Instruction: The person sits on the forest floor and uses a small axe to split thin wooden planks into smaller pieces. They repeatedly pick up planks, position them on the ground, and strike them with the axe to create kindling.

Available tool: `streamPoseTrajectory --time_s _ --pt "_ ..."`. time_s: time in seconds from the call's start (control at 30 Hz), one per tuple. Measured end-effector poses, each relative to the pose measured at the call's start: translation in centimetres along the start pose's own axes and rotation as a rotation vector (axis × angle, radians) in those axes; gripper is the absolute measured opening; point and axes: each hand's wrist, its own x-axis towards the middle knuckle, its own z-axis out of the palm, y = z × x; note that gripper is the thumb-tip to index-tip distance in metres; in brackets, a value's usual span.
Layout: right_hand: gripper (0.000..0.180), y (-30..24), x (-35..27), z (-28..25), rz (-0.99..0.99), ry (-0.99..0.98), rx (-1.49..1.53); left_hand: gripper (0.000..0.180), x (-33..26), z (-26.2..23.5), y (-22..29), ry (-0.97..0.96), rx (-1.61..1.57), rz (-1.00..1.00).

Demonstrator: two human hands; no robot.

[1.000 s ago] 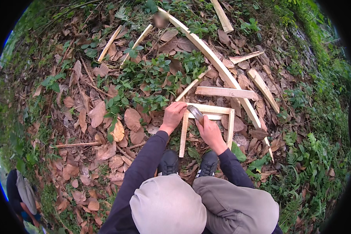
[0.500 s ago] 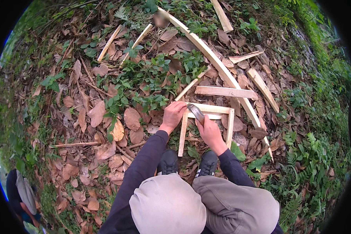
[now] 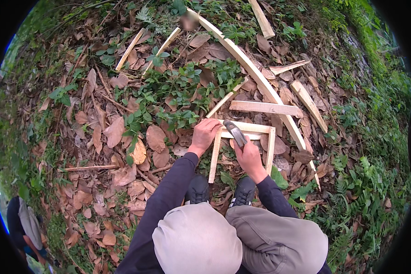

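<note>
A hammer (image 3: 235, 132) with a dark metal head is gripped in my right hand (image 3: 249, 156), its head tilted just above the near-left corner of a pale wooden frame. That frame (image 3: 214, 160) is made of several squared strips: two legs reach toward my shoes, joined by a crosspiece at the far side. My left hand (image 3: 206, 134) is closed at the frame's left corner, fingertips pinched together. Anything between those fingertips is too small to make out. A slim strip (image 3: 226, 98) lies just beyond my left fingers.
A long pale beam (image 3: 260, 82) runs diagonally past the frame, with a shorter board (image 3: 265, 108) across it. Offcuts (image 3: 308, 105) lie to the right, and two thin sticks (image 3: 130, 49) far left. Dry leaves and green plants cover the ground. Another person (image 3: 25, 226) is at the lower left.
The hammer head has lifted slightly and shifted right, away from my left fingertips. My left hand stays at the frame's corner.
</note>
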Motion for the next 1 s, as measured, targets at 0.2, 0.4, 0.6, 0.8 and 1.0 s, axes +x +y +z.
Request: streamPoseTrajectory --time_s 0.2,0.4,0.6,0.8,1.0 --pt "0.024 -1.5 0.7 -1.3 0.038 0.018 0.078 0.012 0.0 -0.2 -0.1 0.031 -0.014 0.008" --pt "0.026 0.4 0.6 0.1 0.042 -0.061 -0.082 0.011 0.2 0.1 -0.2 0.029 -0.006 0.002" --pt "0.026 -0.2 0.3 -0.7 -0.072 0.063 0.044 0.011 -0.2 0.2 -0.2 0.009 -0.011 -0.007" --pt "0.026 -2.0 1.1 -1.4 0.117 0.01 0.175 0.01 -0.6 -0.1 -0.5 0.009 -0.012 0.013" --pt "0.027 0.7 1.5 0.2 0.003 -0.098 -0.077 0.011 -0.4 0.4 -0.2 0.032 -0.009 -0.005"
